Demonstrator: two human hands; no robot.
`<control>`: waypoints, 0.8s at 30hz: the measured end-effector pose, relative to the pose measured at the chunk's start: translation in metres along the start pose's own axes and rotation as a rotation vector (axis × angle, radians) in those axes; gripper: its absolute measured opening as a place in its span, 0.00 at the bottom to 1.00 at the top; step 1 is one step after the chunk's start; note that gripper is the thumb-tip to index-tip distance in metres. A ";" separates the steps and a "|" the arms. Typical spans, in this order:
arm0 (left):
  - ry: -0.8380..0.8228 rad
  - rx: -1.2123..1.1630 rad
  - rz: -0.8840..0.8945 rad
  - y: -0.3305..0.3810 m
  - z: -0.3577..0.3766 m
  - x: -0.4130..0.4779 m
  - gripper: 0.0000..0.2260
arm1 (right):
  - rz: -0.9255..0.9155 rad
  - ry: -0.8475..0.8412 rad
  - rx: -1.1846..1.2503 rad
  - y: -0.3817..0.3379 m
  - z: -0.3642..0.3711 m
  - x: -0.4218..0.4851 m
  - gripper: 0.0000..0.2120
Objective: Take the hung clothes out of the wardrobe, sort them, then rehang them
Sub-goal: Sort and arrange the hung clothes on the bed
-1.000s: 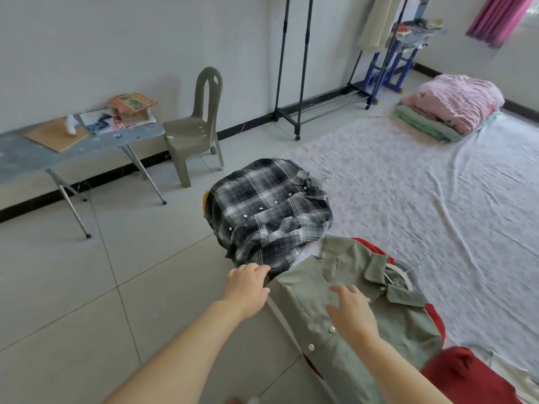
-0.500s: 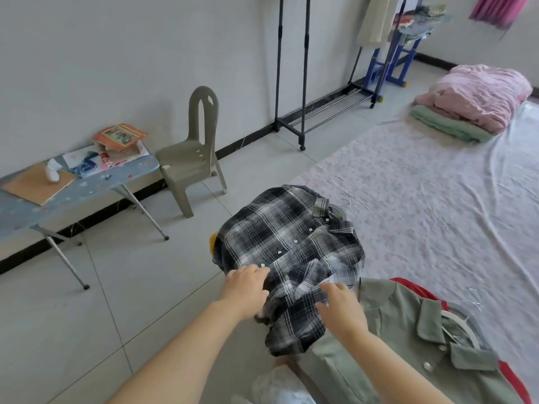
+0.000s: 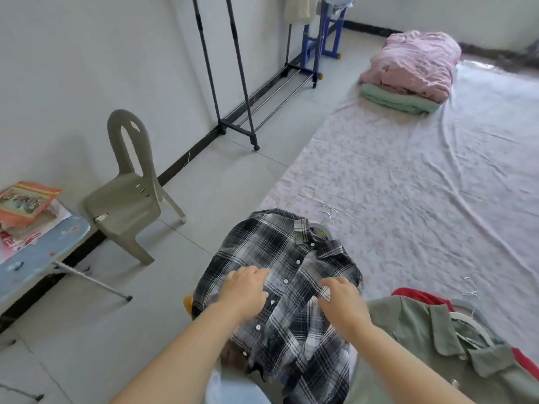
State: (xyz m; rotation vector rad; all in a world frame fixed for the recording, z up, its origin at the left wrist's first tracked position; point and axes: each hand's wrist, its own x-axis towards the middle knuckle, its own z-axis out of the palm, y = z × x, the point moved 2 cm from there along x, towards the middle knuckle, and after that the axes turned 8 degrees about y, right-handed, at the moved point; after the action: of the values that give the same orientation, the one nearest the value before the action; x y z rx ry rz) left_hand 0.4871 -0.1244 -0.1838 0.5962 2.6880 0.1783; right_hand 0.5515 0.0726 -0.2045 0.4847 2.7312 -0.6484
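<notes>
Shirt (image 3: 291,252), plaid, under left hand (image 3: 248,290), right hand (image 3: 344,304), both touching

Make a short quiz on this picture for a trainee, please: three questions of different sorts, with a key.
1. True or false: the left hand and the right hand both touch the plaid shirt.
2. What lies just to the right of the plaid shirt?
A) a grey-green shirt
B) a cardboard box
C) a black bag
3. Which colour is the folded blanket under the pink bedding?

Key: 1 true; 2 A; 3 green.
</notes>
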 end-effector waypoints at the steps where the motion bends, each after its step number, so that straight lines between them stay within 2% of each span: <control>1: -0.009 0.005 0.028 -0.003 -0.001 0.011 0.19 | 0.019 0.010 -0.005 -0.001 -0.001 0.006 0.20; 5: -0.055 0.031 0.179 -0.021 -0.012 0.069 0.22 | 0.165 0.055 0.009 -0.010 -0.001 0.039 0.20; 11: -0.096 0.045 0.299 -0.041 -0.015 0.147 0.22 | 0.287 0.129 0.069 -0.018 0.012 0.092 0.18; 21: -0.097 -0.030 0.320 -0.054 0.053 0.234 0.22 | 0.371 0.079 0.040 0.035 0.066 0.215 0.21; 24: -0.080 -0.063 0.319 -0.055 0.078 0.249 0.22 | 0.373 0.109 0.015 0.052 0.085 0.250 0.21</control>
State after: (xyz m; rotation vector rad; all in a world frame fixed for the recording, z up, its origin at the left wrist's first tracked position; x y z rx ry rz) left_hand 0.2882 -0.0637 -0.3502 0.9874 2.4864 0.3152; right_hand 0.3641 0.1392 -0.3854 1.0281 2.6276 -0.5567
